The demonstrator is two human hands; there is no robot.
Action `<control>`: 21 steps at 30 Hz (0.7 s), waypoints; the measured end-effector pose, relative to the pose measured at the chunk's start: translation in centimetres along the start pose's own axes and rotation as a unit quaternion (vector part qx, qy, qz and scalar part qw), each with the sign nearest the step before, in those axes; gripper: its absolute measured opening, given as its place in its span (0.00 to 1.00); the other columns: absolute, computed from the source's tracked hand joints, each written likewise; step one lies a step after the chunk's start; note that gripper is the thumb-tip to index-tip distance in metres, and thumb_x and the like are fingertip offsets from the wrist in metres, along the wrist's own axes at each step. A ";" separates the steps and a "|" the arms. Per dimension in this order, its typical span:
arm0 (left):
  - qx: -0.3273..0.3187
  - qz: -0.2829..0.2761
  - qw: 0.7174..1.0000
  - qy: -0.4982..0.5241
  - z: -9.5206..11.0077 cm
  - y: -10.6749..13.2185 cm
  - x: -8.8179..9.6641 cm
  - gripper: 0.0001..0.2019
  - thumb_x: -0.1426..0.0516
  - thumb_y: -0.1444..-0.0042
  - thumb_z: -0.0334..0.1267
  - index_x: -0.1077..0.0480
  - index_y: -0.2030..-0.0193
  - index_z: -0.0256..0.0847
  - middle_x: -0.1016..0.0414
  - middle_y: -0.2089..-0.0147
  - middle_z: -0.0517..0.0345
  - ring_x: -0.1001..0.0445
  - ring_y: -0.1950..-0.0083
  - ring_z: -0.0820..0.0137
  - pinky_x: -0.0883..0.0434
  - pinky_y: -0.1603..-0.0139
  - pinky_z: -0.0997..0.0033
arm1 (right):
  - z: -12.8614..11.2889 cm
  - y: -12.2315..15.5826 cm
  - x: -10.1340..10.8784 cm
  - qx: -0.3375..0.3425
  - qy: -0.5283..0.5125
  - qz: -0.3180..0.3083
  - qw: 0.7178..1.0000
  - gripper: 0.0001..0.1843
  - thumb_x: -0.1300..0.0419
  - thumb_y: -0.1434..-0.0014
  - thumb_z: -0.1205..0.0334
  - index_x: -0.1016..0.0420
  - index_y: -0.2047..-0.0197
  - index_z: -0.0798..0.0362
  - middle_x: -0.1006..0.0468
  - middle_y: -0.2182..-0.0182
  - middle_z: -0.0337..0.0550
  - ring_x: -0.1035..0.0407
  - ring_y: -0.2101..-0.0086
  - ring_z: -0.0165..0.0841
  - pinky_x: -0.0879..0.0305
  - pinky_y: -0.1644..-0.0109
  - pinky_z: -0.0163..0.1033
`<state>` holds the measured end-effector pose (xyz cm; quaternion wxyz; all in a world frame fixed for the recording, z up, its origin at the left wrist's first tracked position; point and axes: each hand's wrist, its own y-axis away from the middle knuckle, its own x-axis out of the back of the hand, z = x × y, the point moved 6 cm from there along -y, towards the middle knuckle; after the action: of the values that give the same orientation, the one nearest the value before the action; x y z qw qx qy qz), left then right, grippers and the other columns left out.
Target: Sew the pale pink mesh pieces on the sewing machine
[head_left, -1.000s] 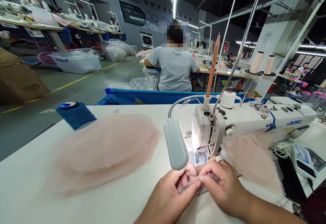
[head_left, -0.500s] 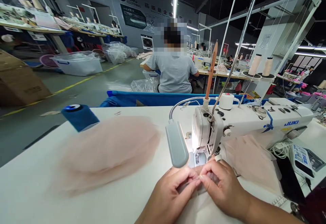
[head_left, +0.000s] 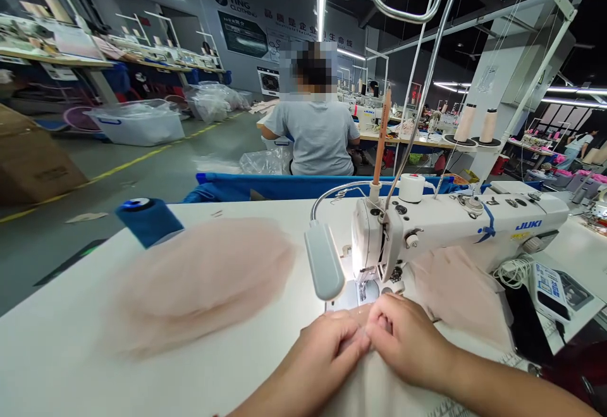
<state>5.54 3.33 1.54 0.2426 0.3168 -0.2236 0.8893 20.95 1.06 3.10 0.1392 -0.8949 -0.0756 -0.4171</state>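
Thin, sheer pinkish fabric (head_left: 361,313) is pinched between my two hands just in front of the sewing machine (head_left: 455,221). My left hand (head_left: 327,350) is closed on it, thumb and fingers pressed together. Against it, my right hand (head_left: 410,341) is closed too, with its fingers curled over the cloth. Both hands lie on the near side of the lit needle plate (head_left: 348,295); the fingertips nearly meet. The fabric's lower part hangs toward me between the wrists. Most of the held edge is hidden by my fingers.
A sheer fabric pile (head_left: 213,278) and a blue thread cone (head_left: 149,222) lie left. A grey lamp (head_left: 324,262) hangs beside the needle. More fabric (head_left: 459,297), a black phone (head_left: 527,322) and a white device (head_left: 550,287) sit right. Ahead, a person (head_left: 317,132) sits facing away.
My right hand has drawn back from the presser foot, and its fingers are more curled. More fabric shows in front of the needle plate. The view has shifted slightly.
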 end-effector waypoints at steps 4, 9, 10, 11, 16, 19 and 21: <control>-0.085 0.096 0.984 -0.126 -0.7 -0.5 0.3 0.13 0.43 0.29 0.42 0.30 0.68 0.45 0.27 0.69 0.59 0.29 0.68 0.64 0.32 0.66 0.68 | 1.5 -2.5 -1.7 -0.019 0.028 -0.005 0.999 0.12 0.39 0.36 0.73 0.35 0.67 0.49 0.24 0.69 0.37 0.29 0.67 0.35 0.40 0.60 0.37; -0.219 0.148 0.936 -0.234 1.1 0.3 0.7 0.18 0.49 0.25 0.30 0.29 0.68 0.44 0.24 0.64 0.55 0.30 0.65 0.63 0.36 0.66 0.66 | 2.0 -2.9 -1.7 -0.023 0.039 -0.004 0.999 0.11 0.38 0.37 0.74 0.31 0.67 0.48 0.24 0.72 0.34 0.30 0.68 0.34 0.40 0.61 0.37; -0.245 0.141 0.925 -0.255 1.4 0.4 0.4 0.19 0.50 0.24 0.28 0.28 0.68 0.44 0.23 0.64 0.56 0.30 0.65 0.63 0.36 0.66 0.65 | 2.0 -2.9 -1.6 -0.022 0.042 -0.001 0.999 0.11 0.38 0.37 0.74 0.31 0.67 0.48 0.25 0.72 0.34 0.30 0.68 0.34 0.40 0.61 0.36; -0.268 0.145 0.913 -0.271 1.6 0.5 0.2 0.21 0.52 0.23 0.26 0.26 0.67 0.43 0.22 0.64 0.56 0.30 0.65 0.63 0.36 0.65 0.64 | 2.0 -2.9 -1.6 -0.021 0.044 0.001 0.999 0.11 0.39 0.37 0.74 0.30 0.67 0.49 0.25 0.72 0.34 0.30 0.68 0.34 0.40 0.61 0.36; -0.315 0.216 0.880 -0.281 1.4 1.2 -0.1 0.24 0.56 0.20 0.25 0.23 0.61 0.42 0.15 0.56 0.54 0.24 0.59 0.63 0.33 0.57 0.59 | 2.1 -2.9 -1.6 -0.006 0.056 0.011 0.998 0.11 0.37 0.40 0.76 0.27 0.66 0.49 0.23 0.71 0.35 0.31 0.68 0.34 0.40 0.61 0.36; -0.295 0.177 0.895 -0.284 0.7 1.0 -0.3 0.23 0.54 0.21 0.25 0.26 0.66 0.42 0.15 0.60 0.58 0.25 0.61 0.64 0.33 0.57 0.60 | 2.2 -2.9 -1.5 0.007 0.059 0.019 0.998 0.10 0.36 0.37 0.75 0.26 0.65 0.49 0.23 0.70 0.35 0.30 0.67 0.34 0.38 0.60 0.36; -0.285 0.145 0.904 -0.285 0.5 0.8 -0.3 0.21 0.51 0.24 0.24 0.28 0.67 0.42 0.17 0.63 0.59 0.25 0.63 0.63 0.33 0.58 0.60 | 2.3 -2.7 -1.3 0.018 0.061 0.024 0.998 0.09 0.35 0.35 0.73 0.25 0.62 0.48 0.22 0.68 0.36 0.28 0.65 0.36 0.36 0.58 0.37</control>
<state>5.47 2.30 1.53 0.1169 0.4381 -0.5705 0.6848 21.12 4.31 1.19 0.1693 -0.8670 -0.0531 -0.4657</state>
